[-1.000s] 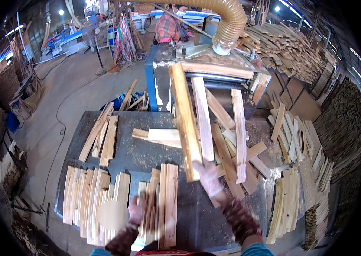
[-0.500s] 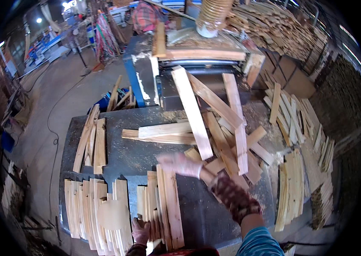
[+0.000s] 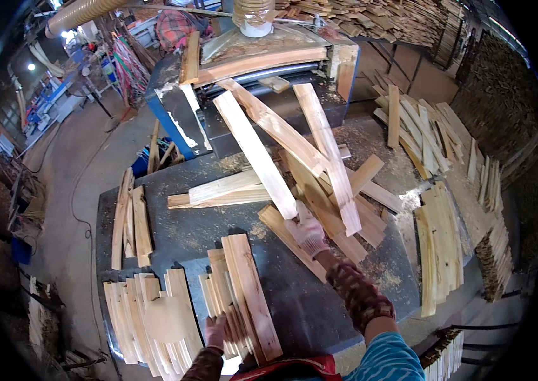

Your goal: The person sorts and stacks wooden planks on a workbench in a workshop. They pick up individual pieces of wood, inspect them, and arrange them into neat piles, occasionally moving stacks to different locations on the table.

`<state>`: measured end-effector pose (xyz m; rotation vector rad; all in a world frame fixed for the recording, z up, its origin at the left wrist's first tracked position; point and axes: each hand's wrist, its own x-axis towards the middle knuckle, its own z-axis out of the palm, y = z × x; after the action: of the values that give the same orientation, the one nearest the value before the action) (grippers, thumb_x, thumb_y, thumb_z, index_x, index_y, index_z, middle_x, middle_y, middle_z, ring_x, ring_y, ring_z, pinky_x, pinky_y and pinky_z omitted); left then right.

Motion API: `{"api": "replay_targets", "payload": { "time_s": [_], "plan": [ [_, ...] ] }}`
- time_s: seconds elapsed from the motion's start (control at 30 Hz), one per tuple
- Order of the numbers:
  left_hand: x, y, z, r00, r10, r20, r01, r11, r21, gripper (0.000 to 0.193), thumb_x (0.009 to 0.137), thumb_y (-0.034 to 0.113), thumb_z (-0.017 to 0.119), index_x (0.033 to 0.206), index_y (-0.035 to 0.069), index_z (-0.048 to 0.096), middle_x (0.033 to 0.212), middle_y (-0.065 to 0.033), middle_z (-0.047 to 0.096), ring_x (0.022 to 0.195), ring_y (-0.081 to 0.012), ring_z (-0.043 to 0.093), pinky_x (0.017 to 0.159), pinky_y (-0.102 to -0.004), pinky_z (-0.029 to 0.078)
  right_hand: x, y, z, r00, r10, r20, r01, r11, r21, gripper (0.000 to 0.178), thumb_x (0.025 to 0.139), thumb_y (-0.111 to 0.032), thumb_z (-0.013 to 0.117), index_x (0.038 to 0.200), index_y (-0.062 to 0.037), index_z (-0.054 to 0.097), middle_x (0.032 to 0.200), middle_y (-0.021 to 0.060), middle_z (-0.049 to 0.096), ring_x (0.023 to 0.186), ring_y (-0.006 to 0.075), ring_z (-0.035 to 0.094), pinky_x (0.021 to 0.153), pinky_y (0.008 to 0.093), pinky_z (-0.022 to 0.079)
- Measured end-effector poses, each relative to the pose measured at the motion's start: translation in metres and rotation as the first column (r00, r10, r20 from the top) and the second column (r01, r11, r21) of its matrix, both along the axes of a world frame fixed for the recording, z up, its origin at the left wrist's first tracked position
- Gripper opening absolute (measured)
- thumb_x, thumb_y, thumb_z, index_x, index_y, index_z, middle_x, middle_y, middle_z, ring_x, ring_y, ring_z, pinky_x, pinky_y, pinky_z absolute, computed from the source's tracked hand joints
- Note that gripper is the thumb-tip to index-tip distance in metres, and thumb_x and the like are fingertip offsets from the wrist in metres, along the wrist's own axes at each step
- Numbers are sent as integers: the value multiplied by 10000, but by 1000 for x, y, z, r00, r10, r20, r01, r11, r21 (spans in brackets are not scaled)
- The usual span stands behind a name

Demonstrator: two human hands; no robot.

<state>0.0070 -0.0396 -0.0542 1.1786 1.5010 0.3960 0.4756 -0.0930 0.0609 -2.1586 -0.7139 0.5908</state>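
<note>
no legible text, distance perhaps too blurred

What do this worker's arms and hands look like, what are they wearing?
The right hand wears a pale, pinkish-white glove with a knitted-looking cuff; the left hand seems gloved likewise. Dark maroon-brown patterned sleeve covers wrap both forearms, the right one blotched lighter. Above it shows a turquoise sleeve with paler streaks.

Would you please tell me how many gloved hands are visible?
2: the pale-gloved left hand, lower left of centre, beside narrow brown wooden slats; the pale-gloved right hand, at the near end of a pale wooden board. Others may be hidden.
</note>
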Motion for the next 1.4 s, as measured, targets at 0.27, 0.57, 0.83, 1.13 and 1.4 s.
{"api": "replay_targets", "payload": {
  "time_s": [0.27, 0.57, 0.83, 1.13, 1.4],
  "plan": [
    [30, -44, 46, 885, -243, -396, 309, 944, 112, 278, 843, 314, 731, 920, 70, 623, 811, -82, 671, 759, -186, 627, 701, -379, 514, 37, 83, -49, 972, -80, 220, 162, 909, -385, 844, 836, -495, 640, 1520, -131, 306, 1378, 147, 558, 1219, 349, 570, 993, 461, 487],
    [1, 18, 20, 832, -198, 519, 471, 747, -470, 448, 979, 319, 600, 1325, 44, 527, 1225, -109, 645, 1027, -179, 653, 872, -325, 535, -24, -6, 8, 956, 25, -293, -37, 999, -35, 588, 889, -327, 583, 1430, -132, 457, 1136, 212, 669, 1029, 365, 661, 838, 454, 537],
    [56, 7, 52, 950, -154, 273, 248, 902, -352, 342, 918, 255, 686, 1181, 76, 563, 1008, -12, 606, 876, -134, 602, 755, -300, 516, -288, -180, -37, 829, 516, -216, -547, 662, -513, 881, 919, -515, 584, 1542, -27, 197, 1259, 261, 601, 1156, 397, 612, 974, 442, 487],
    [66, -21, 33, 986, -118, 117, 130, 987, -98, 767, 890, 171, 682, 1515, -7, 276, 1274, -149, 577, 1144, -231, 553, 960, -337, 458, 1, -11, 27, 646, -64, 761, 31, 998, 58, 889, 867, -474, 651, 1515, 8, 280, 1460, 214, 425, 1276, 432, 451, 1082, 534, 351],
    [60, 42, -5, 838, 277, 470, -164, 950, -266, 717, 921, 104, 653, 1527, 35, 277, 1387, -171, 446, 1212, -238, 513, 1009, -400, 482, 101, 72, 96, 819, -22, 573, 237, 923, -304, 677, 774, -443, 748, 1252, -75, 442, 1123, 165, 583, 961, 336, 635, 780, 457, 554]
  ]
}}
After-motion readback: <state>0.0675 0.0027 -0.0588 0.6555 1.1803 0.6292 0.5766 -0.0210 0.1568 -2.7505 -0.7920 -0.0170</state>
